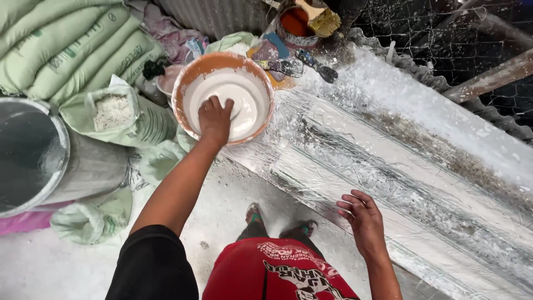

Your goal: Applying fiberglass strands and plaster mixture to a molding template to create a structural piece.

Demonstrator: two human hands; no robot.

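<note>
Right hand (363,222): nearest the camera, empty, fingers loosely curled, hovering over the long white fibre-covered slab (400,183) that runs diagonally away to the right. Left hand (214,118): reached forward, fingers dipped in white slurry inside the orange bowl (191,78) at the slab's far-left end.

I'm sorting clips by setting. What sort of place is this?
Probably a small plaster-casting workshop, partly open-air. The left hand dips into an orange bowl of white slurry, green sacks of powder lie stacked beside it, and a long bench is coated in white mix and fibres.
</note>
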